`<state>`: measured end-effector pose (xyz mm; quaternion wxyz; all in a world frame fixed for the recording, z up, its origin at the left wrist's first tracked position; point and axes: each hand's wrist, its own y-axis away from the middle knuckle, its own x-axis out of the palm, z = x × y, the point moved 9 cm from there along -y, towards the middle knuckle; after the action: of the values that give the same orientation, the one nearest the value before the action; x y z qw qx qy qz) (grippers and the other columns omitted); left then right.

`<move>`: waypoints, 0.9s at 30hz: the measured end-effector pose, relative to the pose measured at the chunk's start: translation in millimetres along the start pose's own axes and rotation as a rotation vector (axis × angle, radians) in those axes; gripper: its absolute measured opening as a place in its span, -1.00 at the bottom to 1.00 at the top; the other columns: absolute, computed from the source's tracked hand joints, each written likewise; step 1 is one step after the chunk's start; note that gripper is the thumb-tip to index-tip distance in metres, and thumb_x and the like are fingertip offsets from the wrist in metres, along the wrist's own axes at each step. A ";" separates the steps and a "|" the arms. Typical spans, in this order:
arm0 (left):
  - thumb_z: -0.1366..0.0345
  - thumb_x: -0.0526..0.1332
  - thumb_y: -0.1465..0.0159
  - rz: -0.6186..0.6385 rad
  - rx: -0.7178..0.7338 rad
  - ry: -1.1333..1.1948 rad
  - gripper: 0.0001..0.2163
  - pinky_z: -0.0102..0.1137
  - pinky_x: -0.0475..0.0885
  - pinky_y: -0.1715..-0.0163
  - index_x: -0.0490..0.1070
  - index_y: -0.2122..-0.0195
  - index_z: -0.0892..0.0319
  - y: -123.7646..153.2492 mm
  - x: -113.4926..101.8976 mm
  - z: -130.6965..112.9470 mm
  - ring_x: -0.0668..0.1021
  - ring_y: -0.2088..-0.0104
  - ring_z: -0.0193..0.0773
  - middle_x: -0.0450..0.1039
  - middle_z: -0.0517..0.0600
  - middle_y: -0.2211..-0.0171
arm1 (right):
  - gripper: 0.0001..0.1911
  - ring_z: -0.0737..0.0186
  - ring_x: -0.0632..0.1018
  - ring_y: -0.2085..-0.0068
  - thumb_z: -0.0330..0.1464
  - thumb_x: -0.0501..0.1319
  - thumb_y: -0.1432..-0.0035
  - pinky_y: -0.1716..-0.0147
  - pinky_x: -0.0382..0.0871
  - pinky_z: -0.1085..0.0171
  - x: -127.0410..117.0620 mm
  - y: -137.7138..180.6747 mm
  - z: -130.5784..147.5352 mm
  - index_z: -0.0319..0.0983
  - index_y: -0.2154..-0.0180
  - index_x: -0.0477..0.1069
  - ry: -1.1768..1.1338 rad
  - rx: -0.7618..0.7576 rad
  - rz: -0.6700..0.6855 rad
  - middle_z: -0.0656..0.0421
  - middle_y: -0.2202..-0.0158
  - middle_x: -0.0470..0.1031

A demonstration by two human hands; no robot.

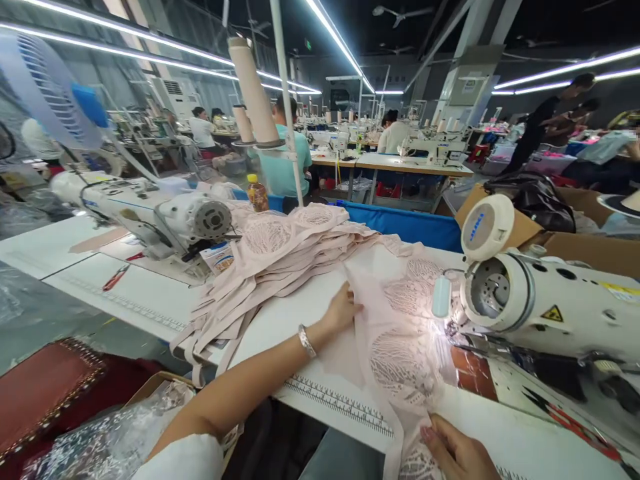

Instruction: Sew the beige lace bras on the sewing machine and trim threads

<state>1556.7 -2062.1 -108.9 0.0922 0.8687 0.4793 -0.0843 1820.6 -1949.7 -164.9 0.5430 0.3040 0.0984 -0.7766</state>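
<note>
A pale pink lace bra [400, 363] lies spread on the white sewing table, one side beneath the lit needle area of the sewing machine [545, 300] at right. My left hand [343, 310], a silver bracelet on its wrist, has its fingers closed on the bra's left edge. Nearer to me, my right hand [457, 448] pinches the lower end of the same bra between thumb and fingers. Left of my left hand rises a pile of similar pink bras [295, 257], straps hanging over the table's front edge.
Red-handled snips [575, 420] lie by the right machine. A second sewing machine [145, 207], a small red tool [116, 277] and a fan [47, 90] are at left. Thread cones [255, 93] stand behind the pile. A ruler strip [340, 403] marks the front edge. Other people work beyond.
</note>
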 end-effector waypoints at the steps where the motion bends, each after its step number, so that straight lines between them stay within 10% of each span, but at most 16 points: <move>1: 0.60 0.17 -0.20 -0.053 0.001 -0.037 -0.38 -0.11 0.54 0.02 0.09 -0.30 0.33 -3.3 -9.8 0.1 0.58 0.03 -0.09 0.42 0.30 -0.11 | -0.45 0.08 0.59 0.36 0.11 0.00 -0.25 0.28 0.44 0.29 -4.7 1.3 0.4 -0.16 0.40 0.47 0.055 0.000 -0.004 0.13 0.47 0.56; 4: 0.58 0.13 -0.25 -0.234 0.274 -0.349 -0.47 0.05 0.32 -0.23 0.17 -0.26 0.28 11.2 -14.7 -21.8 0.40 -0.22 0.00 0.22 0.32 -0.27 | -0.50 0.04 0.58 0.40 -0.02 -0.08 -0.28 0.35 0.37 0.23 -21.2 4.4 6.7 -0.13 0.31 0.53 0.212 0.016 -0.035 0.11 0.48 0.57; 8: 0.42 0.04 -0.44 0.512 1.096 -0.757 -0.74 -0.11 0.34 -0.23 0.44 -0.05 0.18 100.3 111.7 -40.7 0.47 -0.18 -0.13 0.46 0.17 -0.13 | -0.59 0.15 0.46 0.51 -0.14 -0.03 -0.32 0.48 0.18 0.27 -43.4 6.0 31.4 -0.13 0.40 0.48 0.343 -0.010 0.108 0.15 0.53 0.49; 10: 0.25 0.05 -0.48 0.778 1.238 -0.836 -0.71 -0.10 0.28 -0.29 0.42 -0.12 0.22 136.6 153.2 -27.8 0.39 -0.28 -0.07 0.38 0.19 -0.23 | -0.67 0.19 0.45 0.50 -0.16 0.08 -0.27 0.49 0.11 0.28 -63.9 6.2 42.3 -0.13 0.45 0.45 0.426 -0.034 0.203 0.16 0.51 0.48; 14: 0.12 0.12 -0.44 0.750 1.189 -0.843 -0.57 0.01 0.20 -0.32 0.34 -0.25 0.25 135.7 185.6 -25.4 0.31 -0.32 0.09 0.25 0.20 -0.33 | -0.70 0.20 0.41 0.50 -0.22 0.25 -0.14 0.48 0.04 0.26 -109.8 -11.1 33.2 -0.15 0.58 0.34 0.688 0.010 0.265 0.18 0.58 0.42; 22: 0.30 -0.01 -0.49 0.952 1.066 -0.518 -0.70 -0.29 0.37 -0.20 0.47 -0.07 0.21 95.1 186.8 -41.3 0.52 -0.13 -0.22 0.55 0.06 -0.08 | -0.77 0.19 0.42 0.44 -0.22 0.06 -0.24 0.43 0.13 0.27 -113.2 -71.7 0.2 -0.15 0.45 0.20 0.504 0.071 -0.369 0.15 0.49 0.45; 27: 0.31 0.06 -0.44 0.494 0.959 -0.848 -0.77 -0.26 0.44 0.10 0.45 0.08 0.31 65.5 187.3 -37.7 0.53 0.07 -0.09 0.52 0.16 0.06 | -0.76 0.25 0.34 0.52 -0.20 0.09 -0.16 0.48 0.04 0.28 -109.2 -66.2 -7.4 -0.14 0.51 0.19 0.468 0.027 -0.503 0.22 0.60 0.37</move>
<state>1712.9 -1934.3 -111.1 -0.1065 0.7894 0.0991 -0.5964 1788.2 -1834.7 -119.3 0.2930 0.4472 0.2820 -0.7966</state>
